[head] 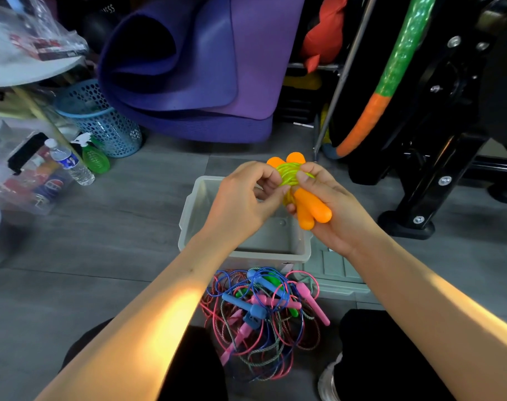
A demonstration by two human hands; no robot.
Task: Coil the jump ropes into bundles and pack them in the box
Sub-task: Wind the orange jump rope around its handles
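Note:
A jump rope with orange handles point(313, 211) and a yellow-green cord point(288, 172) wound around them is held above the grey plastic box point(194, 209). My right hand point(333, 209) grips the two handles side by side. My left hand point(243, 198) pinches the cord at the bundle's left side. The box stands on the floor under my hands with nothing visible inside. A tangled pile of jump ropes point(263, 319) with blue, pink and green handles lies on the floor in front of the box, between my knees.
The box's grey lid point(336, 273) lies at its right. Rolled purple mats point(194, 68) and a blue basket point(101, 120) stand behind, with a water bottle point(73, 163) and green spray bottle point(94, 157) at left. A black machine frame point(437, 175) stands at right.

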